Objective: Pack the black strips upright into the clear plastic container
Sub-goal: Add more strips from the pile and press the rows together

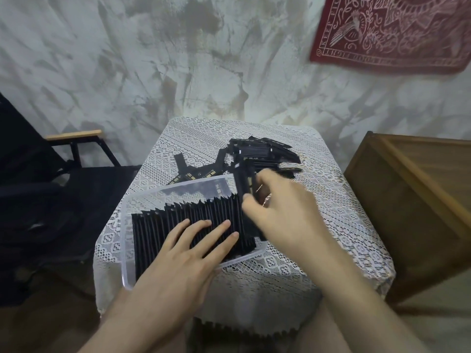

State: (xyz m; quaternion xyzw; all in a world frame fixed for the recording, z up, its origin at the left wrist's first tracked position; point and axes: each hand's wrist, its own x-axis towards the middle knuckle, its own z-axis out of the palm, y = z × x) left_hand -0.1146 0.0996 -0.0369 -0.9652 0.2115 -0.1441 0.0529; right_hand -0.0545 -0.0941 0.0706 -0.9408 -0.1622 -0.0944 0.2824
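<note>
A clear plastic container [142, 197] lies on a small table covered with white lace cloth [318, 179]. Inside it stands a tight row of black strips [178, 215] on edge. My left hand [188, 250] rests flat on top of that row, fingers spread. My right hand [280, 207] grips a black strip [240, 182] upright at the right end of the row, over the container's far right corner. A loose pile of black strips [260, 154] lies on the cloth behind the container, with a few more strips [193, 171] to its left.
A dark folding chair [76, 174] with a wooden armrest stands left of the table. A wooden crate [413, 189] sits to the right. A red patterned cloth [392, 31] hangs on the streaked wall behind.
</note>
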